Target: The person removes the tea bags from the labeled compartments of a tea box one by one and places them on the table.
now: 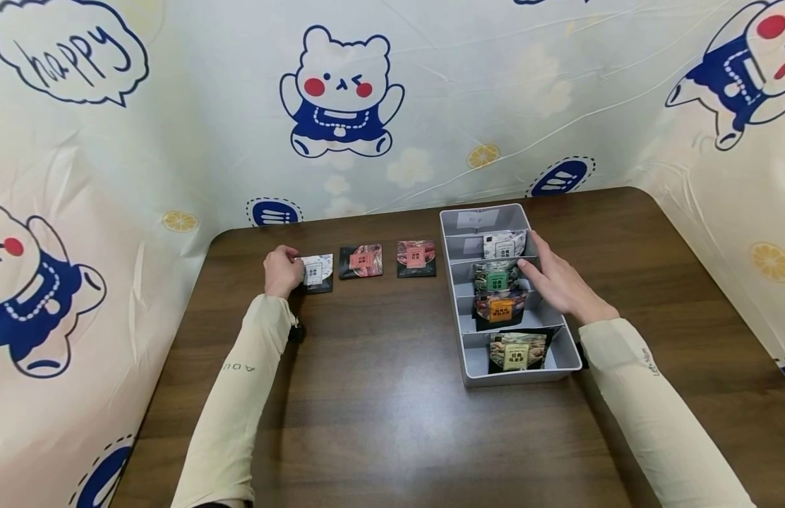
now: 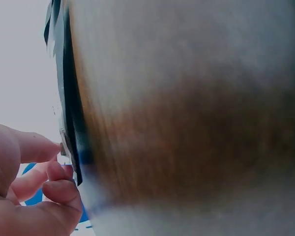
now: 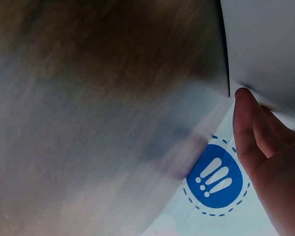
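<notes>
At the left end of a row on the table, my left hand [image 1: 282, 271] pinches the left edge of a white and black tea sachet [image 1: 318, 274]. The left wrist view shows that sachet [image 2: 69, 98] edge-on, with fingertips at its corner. Two red and black sachets [image 1: 361, 262] lie to its right. My right hand [image 1: 560, 279] grips the right wall of a grey divided box [image 1: 467, 377], thumb over the rim and fingers [image 3: 243, 105] along the outside. Inside the box stand a white sachet [image 1: 503, 245], a green one [image 1: 496, 279], an orange one [image 1: 499, 309] and a yellow-labelled one [image 1: 517, 355].
The box stands on the right half of a brown wooden table [image 1: 380, 423]. Paper labels [image 1: 478, 219] mark its rear compartments. A printed cloth [image 1: 208, 141] with cartoon bears hangs behind and beside the table.
</notes>
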Demonstrator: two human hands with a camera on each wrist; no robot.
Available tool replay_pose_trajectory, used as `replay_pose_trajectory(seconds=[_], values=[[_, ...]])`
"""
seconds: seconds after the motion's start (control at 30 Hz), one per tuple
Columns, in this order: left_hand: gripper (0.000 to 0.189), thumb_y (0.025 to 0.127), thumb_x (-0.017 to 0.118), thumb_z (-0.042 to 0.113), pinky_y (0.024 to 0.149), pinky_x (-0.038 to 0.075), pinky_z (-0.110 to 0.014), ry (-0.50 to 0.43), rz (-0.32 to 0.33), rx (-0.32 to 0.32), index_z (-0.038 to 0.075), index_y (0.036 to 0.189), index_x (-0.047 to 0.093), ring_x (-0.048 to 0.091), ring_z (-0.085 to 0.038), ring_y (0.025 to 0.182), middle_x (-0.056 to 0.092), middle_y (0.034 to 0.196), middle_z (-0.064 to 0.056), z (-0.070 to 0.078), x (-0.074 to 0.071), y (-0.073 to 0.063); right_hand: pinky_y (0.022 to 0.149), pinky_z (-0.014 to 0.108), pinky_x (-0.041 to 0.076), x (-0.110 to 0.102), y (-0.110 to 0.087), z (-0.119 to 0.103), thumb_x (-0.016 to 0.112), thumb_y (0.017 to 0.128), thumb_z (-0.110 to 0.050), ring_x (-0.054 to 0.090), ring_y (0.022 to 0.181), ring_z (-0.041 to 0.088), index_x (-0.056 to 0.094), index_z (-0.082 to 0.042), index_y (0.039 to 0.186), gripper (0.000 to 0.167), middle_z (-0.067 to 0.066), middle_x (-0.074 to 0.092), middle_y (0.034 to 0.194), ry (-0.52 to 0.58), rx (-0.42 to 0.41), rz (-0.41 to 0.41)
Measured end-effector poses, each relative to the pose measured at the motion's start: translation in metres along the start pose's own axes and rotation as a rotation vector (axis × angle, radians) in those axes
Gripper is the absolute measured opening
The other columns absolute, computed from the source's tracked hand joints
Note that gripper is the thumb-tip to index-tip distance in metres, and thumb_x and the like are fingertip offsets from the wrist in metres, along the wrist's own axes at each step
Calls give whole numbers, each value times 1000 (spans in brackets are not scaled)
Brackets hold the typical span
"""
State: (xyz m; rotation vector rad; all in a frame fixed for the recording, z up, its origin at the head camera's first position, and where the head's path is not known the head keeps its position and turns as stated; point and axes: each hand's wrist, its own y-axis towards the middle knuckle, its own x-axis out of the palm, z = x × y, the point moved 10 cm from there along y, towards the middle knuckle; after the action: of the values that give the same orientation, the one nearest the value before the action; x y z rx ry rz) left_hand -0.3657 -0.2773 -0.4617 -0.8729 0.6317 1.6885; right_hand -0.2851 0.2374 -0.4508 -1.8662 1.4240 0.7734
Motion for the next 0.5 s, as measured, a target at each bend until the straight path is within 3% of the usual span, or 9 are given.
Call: replay_pose_trajectory(seconds=[0.23, 0.5], values=[[32, 90, 47, 10, 96, 41, -46, -14, -19, -25, -2, 116, 60, 49, -33, 104, 56, 108, -19, -5, 1, 1, 112, 65, 16, 0, 1, 0, 28, 101, -53, 17, 143, 49, -8, -13, 155, 76, 21, 3, 162, -2, -4, -1], [31, 92, 46, 13, 93, 43, -46, -4, -21, -11, -2, 115, 60, 51, -32, 101, 58, 107, -19, -4, 0, 1, 112, 64, 15, 0, 0, 0, 28, 101, -54, 16, 144, 48, -8, -13, 155, 77, 20, 3, 162, 2, 1, 0]])
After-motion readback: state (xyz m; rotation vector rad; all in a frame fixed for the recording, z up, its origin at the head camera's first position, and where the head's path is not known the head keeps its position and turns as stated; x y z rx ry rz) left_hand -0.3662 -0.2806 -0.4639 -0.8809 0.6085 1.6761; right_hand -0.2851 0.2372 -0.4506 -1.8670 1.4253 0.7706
